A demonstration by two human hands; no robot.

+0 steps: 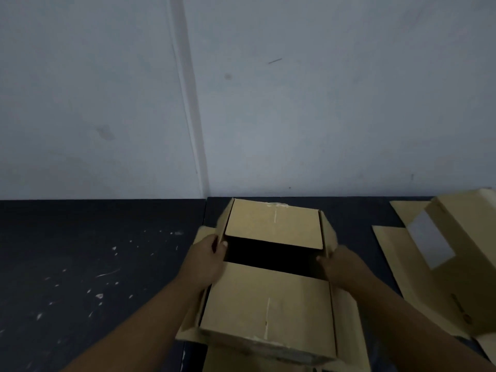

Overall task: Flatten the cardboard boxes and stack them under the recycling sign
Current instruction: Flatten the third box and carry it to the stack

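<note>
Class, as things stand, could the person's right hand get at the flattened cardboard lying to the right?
Probably yes: the flattened cardboard lies on the floor beside the right hand, nothing between, but that hand now grips the open box and must release it.

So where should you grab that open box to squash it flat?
Probably by its two short side walls, coming in from left and right. The box stands with a dark gap between its far and near top flaps, so the side edges are free there. The left hand and right hand already grip those edges at the gap, which should let the walls fold.
</note>
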